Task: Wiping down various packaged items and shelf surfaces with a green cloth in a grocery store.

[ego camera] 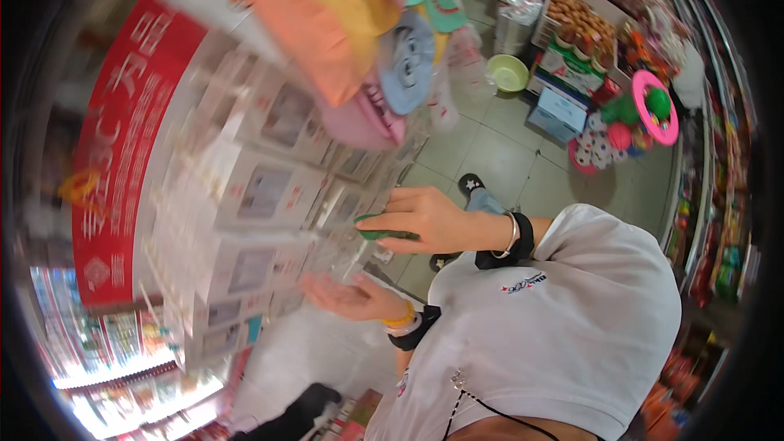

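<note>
My right hand (pixel 429 220), with a silver bangle and a black band at its wrist, grips a thin, soft-looking green item (pixel 386 234), perhaps a cloth. It is beside a rack of white boxes (pixel 263 196) with pictures printed on their fronts, blurred. Below it in the picture, my left hand (pixel 349 297) is blurred, fingers apart, with nothing visible in it, near the lower boxes. Yellow beads and a black band are around that wrist. Colourful soft goods with cartoon faces (pixel 404 61) hang above the boxes.
A red sign (pixel 135 147) with white writing runs along the rack. Lit shelves (pixel 141 373) stand at lower left. On the tiled floor (pixel 502 147) are a green basin (pixel 508 73), a blue box (pixel 557 115), a carton of egg-like items (pixel 579 15) and toys with a pink ring (pixel 655 107). Stocked shelves line the right.
</note>
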### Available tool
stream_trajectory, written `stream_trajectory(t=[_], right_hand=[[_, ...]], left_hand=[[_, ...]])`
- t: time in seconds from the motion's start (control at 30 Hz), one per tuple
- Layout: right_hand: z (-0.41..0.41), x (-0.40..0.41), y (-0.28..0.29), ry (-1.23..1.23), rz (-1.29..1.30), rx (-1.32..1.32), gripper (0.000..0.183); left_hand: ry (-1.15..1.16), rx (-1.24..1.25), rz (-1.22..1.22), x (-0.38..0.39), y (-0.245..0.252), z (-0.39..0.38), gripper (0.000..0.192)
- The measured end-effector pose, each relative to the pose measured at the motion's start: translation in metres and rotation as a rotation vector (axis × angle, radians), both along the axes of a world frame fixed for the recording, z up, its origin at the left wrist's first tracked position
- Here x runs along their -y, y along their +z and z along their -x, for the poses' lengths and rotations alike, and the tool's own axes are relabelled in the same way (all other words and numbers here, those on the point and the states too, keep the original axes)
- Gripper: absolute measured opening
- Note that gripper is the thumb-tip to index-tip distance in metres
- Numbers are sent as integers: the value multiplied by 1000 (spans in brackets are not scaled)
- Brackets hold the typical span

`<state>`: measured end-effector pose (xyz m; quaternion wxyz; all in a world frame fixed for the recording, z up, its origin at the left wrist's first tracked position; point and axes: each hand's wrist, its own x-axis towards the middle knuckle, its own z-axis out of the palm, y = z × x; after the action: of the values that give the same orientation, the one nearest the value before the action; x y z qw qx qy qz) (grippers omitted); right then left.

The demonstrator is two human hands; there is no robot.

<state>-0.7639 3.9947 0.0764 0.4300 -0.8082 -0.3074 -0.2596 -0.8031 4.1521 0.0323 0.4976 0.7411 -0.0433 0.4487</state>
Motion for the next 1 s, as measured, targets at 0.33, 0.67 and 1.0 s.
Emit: stream_trajectory(t=[0.33, 0.67, 1.0], right_hand=[[16, 149, -11, -279, -82, -121, 38], [49, 329, -14, -470, -351, -372, 43], [135, 393, -27, -1043, -345, -282, 43]], left_hand=[[-853, -256, -83, 150, -35, -39, 46], [-1207, -337, -19, 350, 3, -73, 21], [-1698, -742, -10, 491, 22, -46, 19]])
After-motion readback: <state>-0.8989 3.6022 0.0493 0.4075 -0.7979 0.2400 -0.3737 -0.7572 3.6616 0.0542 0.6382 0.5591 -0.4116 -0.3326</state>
